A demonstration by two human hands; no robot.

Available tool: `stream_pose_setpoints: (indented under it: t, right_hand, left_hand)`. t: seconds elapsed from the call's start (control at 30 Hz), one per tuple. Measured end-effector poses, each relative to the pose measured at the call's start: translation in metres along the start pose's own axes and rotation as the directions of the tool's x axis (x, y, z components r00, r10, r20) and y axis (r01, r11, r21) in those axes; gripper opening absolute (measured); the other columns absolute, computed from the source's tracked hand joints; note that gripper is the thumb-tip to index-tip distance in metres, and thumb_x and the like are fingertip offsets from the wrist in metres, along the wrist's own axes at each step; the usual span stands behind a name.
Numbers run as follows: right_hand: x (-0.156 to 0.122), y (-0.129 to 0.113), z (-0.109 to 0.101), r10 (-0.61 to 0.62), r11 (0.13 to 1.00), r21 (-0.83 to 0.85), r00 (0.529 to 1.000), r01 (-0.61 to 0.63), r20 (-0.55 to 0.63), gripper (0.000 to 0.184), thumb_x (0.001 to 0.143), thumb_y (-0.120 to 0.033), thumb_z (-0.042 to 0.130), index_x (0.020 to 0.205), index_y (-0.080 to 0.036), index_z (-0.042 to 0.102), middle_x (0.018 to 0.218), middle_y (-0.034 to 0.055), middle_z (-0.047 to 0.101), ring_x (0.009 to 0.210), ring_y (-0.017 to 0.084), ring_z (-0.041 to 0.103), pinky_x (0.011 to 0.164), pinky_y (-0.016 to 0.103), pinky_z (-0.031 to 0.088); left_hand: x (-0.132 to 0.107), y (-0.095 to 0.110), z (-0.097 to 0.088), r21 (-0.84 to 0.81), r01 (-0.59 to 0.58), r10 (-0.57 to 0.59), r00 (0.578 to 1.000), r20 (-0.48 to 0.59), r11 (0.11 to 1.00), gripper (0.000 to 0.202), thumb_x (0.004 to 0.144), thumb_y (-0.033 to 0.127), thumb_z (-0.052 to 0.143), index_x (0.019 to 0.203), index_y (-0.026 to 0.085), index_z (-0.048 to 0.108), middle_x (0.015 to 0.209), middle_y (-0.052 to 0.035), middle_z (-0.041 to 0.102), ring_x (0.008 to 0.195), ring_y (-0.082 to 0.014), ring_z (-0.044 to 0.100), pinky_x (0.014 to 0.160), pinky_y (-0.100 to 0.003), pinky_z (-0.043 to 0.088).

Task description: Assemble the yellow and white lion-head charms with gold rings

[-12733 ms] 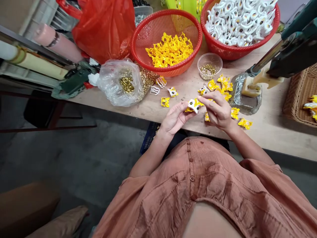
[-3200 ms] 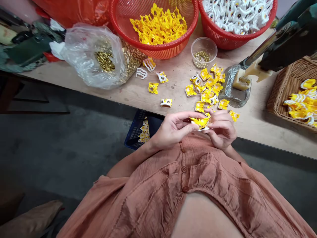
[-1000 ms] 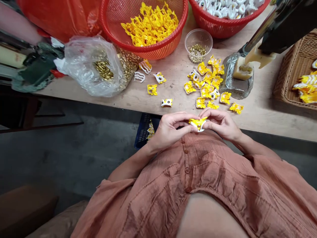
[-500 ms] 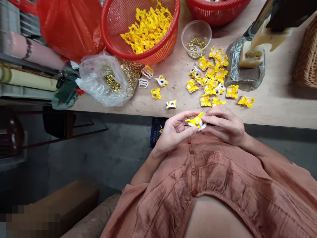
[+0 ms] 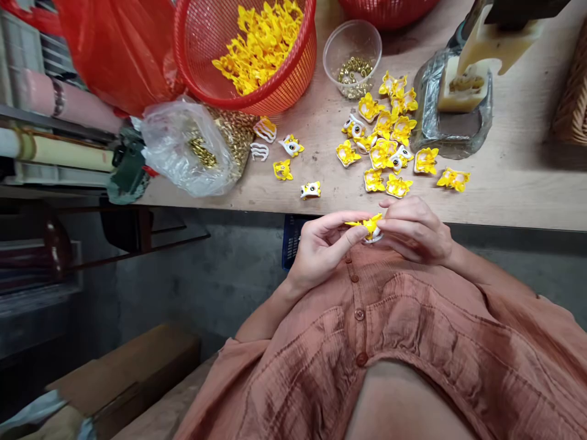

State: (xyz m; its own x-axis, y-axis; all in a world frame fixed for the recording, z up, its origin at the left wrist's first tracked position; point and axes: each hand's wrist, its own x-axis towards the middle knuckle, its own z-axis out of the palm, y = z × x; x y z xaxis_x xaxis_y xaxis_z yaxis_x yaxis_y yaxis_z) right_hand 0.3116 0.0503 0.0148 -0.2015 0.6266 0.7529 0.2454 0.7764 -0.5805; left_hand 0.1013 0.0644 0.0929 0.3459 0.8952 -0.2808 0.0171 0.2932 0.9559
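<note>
Just below the table's front edge, both hands meet on a small yellow-and-white plastic animal head [image 5: 372,226] with pointed ears. My left hand [image 5: 323,244] pinches it between thumb and fingers from the left. The fingertips of my right hand [image 5: 415,231] close on its right side and hide part of it. On the table beyond lie several similar yellow-and-white pieces [image 5: 383,153], some with their hollow backs up and some showing painted eyes. To the left are a few more, among them a white-faced piece [image 5: 310,190] near the edge and a loose white part [image 5: 259,151].
A red basket [image 5: 293,79] holds many yellow parts. Beside it are a clear cup [image 5: 353,36] of small brass-coloured rings and a plastic bag [image 5: 177,159] of gold-coloured metal pieces. A press-like fixture [image 5: 463,85] stands at right, with a wicker basket [image 5: 573,110] beyond. A cardboard box [image 5: 151,360] sits below left.
The animal head has turned in my fingers, with my left thumb now farther over it. The camera view has shifted slightly. Both hands keep their grip.
</note>
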Motion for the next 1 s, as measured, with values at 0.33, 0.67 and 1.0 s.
stream_pose_setpoints:
  t: [0.33, 0.67, 1.0]
  right_hand:
    - [-0.013, -0.003, -0.001, -0.02, 0.998, -0.06, 0.994, 0.013, -0.111, 0.047, 0.096, -0.024, 0.074, 0.141, -0.032, 0.064, 0.104, 0.0017, 0.075, 0.093, 0.019, 0.073, 0.098, 0.047, 0.071]
    - [-0.014, -0.006, -0.01, -0.007, 1.0, -0.012, 0.999, 0.006, -0.049, 0.064, 0.088, -0.02, 0.082, 0.148, -0.03, 0.063, 0.105, 0.0041, 0.078, 0.094, 0.023, 0.074, 0.099, 0.049, 0.07]
    - [-0.002, -0.008, 0.001, 0.423, 0.817, 0.451, 0.905, -0.359, -0.046, 0.031, 0.088, -0.028, 0.085, 0.116, -0.03, 0.074, 0.102, 0.0014, 0.066, 0.097, 0.016, 0.068, 0.093, 0.037, 0.066]
  left_hand:
    - [0.001, 0.007, 0.011, 0.026, 0.033, -0.033, 0.999, 0.034, 0.999, 0.021, 0.088, 0.03, 0.085, 0.104, 0.017, 0.084, 0.105, -0.009, 0.084, 0.092, -0.0191, 0.079, 0.086, -0.027, 0.065]
    - [-0.001, 0.0, 0.011, -0.024, 0.043, -0.042, 0.998, 0.052, 0.999, 0.023, 0.087, 0.033, 0.085, 0.103, 0.016, 0.084, 0.106, -0.0101, 0.084, 0.091, -0.0201, 0.079, 0.086, -0.029, 0.065]
    - [-0.002, -0.005, 0.009, -0.061, -0.03, 0.034, 0.997, 0.069, 0.998, 0.018, 0.09, 0.026, 0.082, 0.106, 0.019, 0.085, 0.11, -0.0088, 0.083, 0.098, -0.018, 0.078, 0.091, -0.026, 0.062]
